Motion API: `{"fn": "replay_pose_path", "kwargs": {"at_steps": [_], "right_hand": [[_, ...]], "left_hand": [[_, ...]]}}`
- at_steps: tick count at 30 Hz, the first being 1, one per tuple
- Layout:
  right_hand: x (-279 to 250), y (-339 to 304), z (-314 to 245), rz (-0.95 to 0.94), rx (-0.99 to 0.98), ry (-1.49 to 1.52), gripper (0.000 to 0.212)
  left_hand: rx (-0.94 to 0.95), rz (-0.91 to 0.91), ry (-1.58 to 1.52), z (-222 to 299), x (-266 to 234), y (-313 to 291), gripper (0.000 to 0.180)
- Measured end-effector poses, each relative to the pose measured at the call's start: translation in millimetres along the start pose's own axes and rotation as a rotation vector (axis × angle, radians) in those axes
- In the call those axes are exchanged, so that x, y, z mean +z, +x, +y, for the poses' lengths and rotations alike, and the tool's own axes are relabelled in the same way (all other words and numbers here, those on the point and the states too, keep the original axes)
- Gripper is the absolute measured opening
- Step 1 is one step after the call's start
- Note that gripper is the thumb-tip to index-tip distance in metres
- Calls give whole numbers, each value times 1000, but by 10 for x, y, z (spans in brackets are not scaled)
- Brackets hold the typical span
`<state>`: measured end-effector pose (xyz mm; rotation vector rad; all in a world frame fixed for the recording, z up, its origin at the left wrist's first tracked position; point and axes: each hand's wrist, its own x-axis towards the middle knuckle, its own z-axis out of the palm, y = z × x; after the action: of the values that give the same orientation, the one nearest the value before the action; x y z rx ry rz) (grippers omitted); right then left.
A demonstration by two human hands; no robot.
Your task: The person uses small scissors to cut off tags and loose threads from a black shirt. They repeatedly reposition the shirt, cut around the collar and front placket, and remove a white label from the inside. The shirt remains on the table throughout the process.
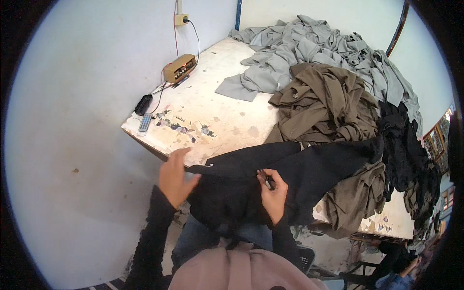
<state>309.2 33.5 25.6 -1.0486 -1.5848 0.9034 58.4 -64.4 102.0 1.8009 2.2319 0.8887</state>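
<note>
Centre of frame: right hand [274, 197], grip pinching small dark tool [267, 178] over black cloth [316, 169]; left hand [176, 180], grip spread. Apparently trimming; next calls for steadying cloth.

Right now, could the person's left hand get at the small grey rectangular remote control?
Probably yes: the left hand looks open and empty, the remote control lies on the worn white table, and nothing visible blocks the way.

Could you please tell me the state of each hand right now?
Left hand: open, near the left end of the black cloth, nothing visibly held.
Right hand: closed on a small dark object.
</note>
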Motion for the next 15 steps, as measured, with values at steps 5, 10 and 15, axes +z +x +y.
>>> {"fn": "replay_pose_path", "kwargs": {"at_steps": [5, 10, 15], "right_hand": [[-86, 112, -130, -58, -73, 191, 16], [-170, 153, -404, 288, -147, -43, 25], [-95, -243, -538, 17, -241, -125, 35]], "left_hand": [[659, -191, -173, 219, 619, 367, 74], [-495, -820, -1490, 357, 872, 318, 30], [-643, -739, -1793, 356, 817, 47, 32]]}}
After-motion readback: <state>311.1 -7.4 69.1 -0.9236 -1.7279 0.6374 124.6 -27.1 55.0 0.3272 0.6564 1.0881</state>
